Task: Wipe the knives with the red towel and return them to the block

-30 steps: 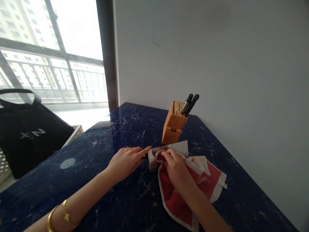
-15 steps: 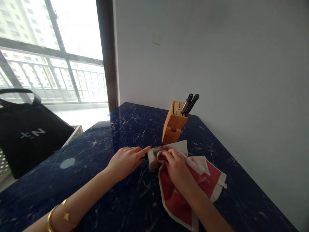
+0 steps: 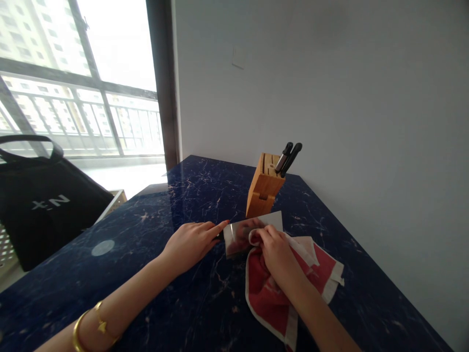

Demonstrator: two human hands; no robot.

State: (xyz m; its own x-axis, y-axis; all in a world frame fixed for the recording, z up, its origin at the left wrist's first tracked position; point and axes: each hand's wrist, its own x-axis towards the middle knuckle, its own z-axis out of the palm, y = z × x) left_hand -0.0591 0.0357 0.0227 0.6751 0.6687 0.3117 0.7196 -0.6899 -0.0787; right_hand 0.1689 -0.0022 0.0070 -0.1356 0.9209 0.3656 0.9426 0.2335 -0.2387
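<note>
My left hand [image 3: 194, 243] is wrapped round the dark handle of a cleaver [image 3: 236, 237], its index finger stretched along to the start of the blade. The broad shiny blade points right and mirrors the fingers and the red cloth. Bunched in my right hand [image 3: 274, 252] is a red towel [image 3: 266, 296] with a pale border, its folded edge pressed against the lower part of the blade. The rest of the towel spreads over the table below and to the right. Just behind the blade stands a wooden knife block [image 3: 262, 193].
Two black-handled tools [image 3: 289, 159] stick up from the block's slots. The dark blue marbled table [image 3: 205, 190] runs to a grey wall on the right. On the left, a black bag [image 3: 44, 205] sits beside the table edge. A round pale spot [image 3: 103, 248] marks the tabletop.
My right hand and the towel have slid a little to the right along the blade, baring more of its left part. My left hand stays on the handle.
</note>
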